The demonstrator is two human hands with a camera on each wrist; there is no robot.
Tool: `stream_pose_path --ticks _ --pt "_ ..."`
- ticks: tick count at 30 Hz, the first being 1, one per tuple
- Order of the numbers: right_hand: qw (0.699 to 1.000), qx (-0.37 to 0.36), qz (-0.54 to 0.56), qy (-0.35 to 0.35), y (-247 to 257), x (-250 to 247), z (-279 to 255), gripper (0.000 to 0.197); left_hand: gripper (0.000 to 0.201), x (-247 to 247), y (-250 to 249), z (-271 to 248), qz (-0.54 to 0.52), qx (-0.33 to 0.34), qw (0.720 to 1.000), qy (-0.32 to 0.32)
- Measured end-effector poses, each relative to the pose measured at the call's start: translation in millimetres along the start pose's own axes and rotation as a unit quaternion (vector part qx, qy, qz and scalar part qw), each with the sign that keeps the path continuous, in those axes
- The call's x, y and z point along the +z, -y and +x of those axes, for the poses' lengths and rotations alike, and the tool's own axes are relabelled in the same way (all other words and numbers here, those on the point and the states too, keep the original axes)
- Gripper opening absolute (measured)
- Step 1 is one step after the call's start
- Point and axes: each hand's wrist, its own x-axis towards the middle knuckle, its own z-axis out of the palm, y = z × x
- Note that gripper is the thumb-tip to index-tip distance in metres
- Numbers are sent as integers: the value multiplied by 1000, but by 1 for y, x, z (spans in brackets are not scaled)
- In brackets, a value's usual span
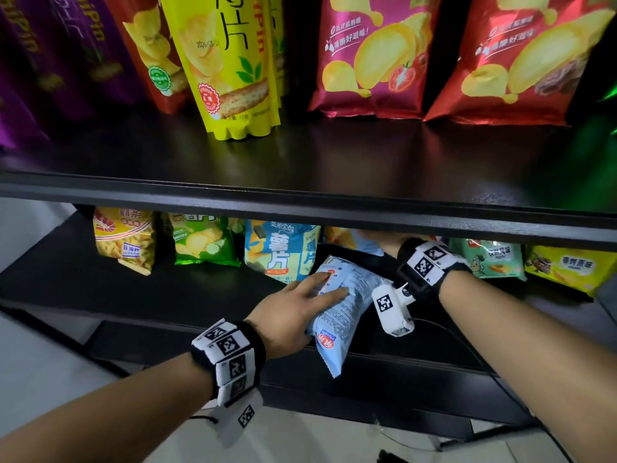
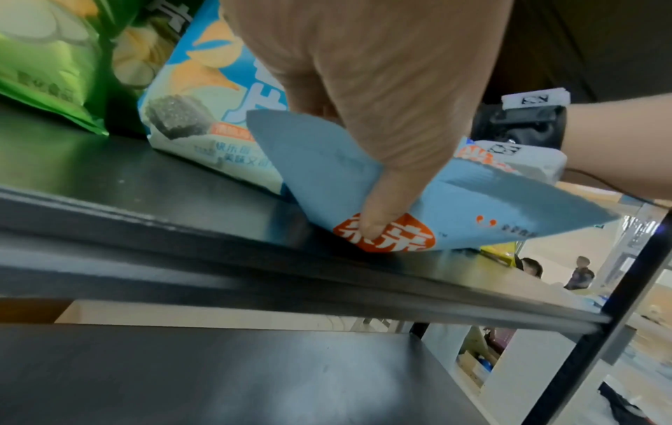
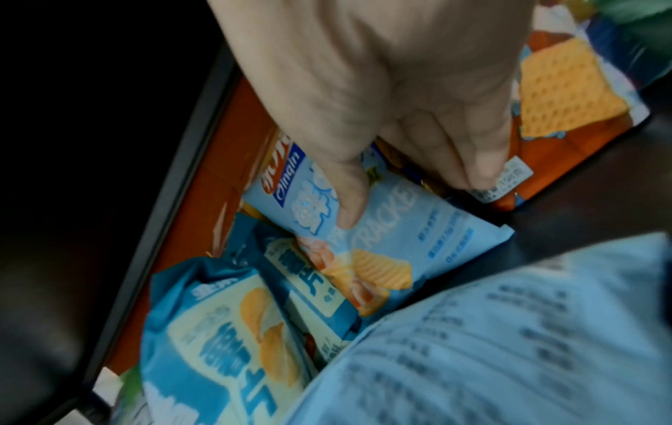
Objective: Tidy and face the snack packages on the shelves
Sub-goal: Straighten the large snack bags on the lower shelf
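My left hand (image 1: 320,295) grips a light blue cracker bag (image 1: 347,305) lying back side up at the front of the lower shelf (image 1: 200,295), one end jutting over the edge. In the left wrist view its thumb (image 2: 378,221) presses the bag's (image 2: 491,207) orange logo. My right hand (image 1: 384,243) reaches deep under the upper shelf and is partly hidden there. The right wrist view shows this hand (image 3: 414,198) pinching a second light blue cracker bag (image 3: 411,230), thumb on its front and fingers behind, above blue potato chip bags (image 3: 218,330).
The upper shelf's front lip (image 1: 300,202) hangs over the lower row. On the lower shelf stand a yellow bag (image 1: 125,240), a green one (image 1: 203,242), blue seaweed chips (image 1: 277,250), a teal bag (image 1: 490,259) and another yellow bag (image 1: 567,265). Large chip bags (image 1: 377,58) fill the upper shelf.
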Motion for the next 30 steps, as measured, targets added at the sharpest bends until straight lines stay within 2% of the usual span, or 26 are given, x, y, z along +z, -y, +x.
stream_pose_path --ticks 2,3,4,5,7,9,11,12,14,16,17,19,20,22,24,26,28,30 --pt "998 24 -61 -12 -3 -5 -16 34 84 -6 -6 3 -35 -9 999 -16" --pt "992 15 -118 -40 -9 -7 -25 31 81 -9 -9 6 -59 -14 998 -26" --pt "983 -6 -178 -47 -15 -9 -35 30 81 -14 -12 8 -81 -21 996 -35" --pt "979 -47 -192 -48 -25 -9 -42 36 82 -20 -15 11 -101 -35 994 -38" --pt "982 -143 -124 10 -42 -4 -67 72 86 -33 -22 17 -138 -57 988 -35" --pt "968 -201 -137 69 -57 2 -87 105 87 -48 -31 25 -201 -61 977 -33" --pt "966 -213 -129 63 -63 9 -99 117 82 -60 -41 33 -261 -65 963 -24" --pt "975 -204 -82 39 -63 10 -103 114 79 -64 -46 37 -280 -63 958 -21" --pt "982 -186 25 -26 -57 9 -107 92 75 -72 -53 42 -312 -62 947 -36" --pt "978 -158 120 -72 -51 3 -113 70 71 -76 -59 46 -371 -78 920 -100" --pt "971 -141 176 -82 -51 -1 -116 61 65 -76 -62 46 -428 -88 888 -142" --pt "946 -123 288 -85 -53 -7 -124 45 52 -71 -69 46 -545 -97 806 -207" --pt "935 -118 325 -77 -53 -10 -129 38 48 -66 -75 45 -579 -104 777 -225" --pt "928 -110 353 -52 -51 -9 -138 33 50 -52 -88 43 -621 -114 743 -221" --pt "923 -110 368 -19 -48 -3 -145 37 51 -38 -102 42 -650 -99 728 -191" --pt "904 -109 413 3 -46 1 -149 44 44 -30 -110 43 -662 -82 722 -185" --pt "866 -85 493 -2 -45 1 -150 52 37 -31 -111 44 -653 -79 725 -202" --pt "840 -69 538 -13 -43 -2 -150 48 37 -33 -109 46 -632 -85 740 -212"
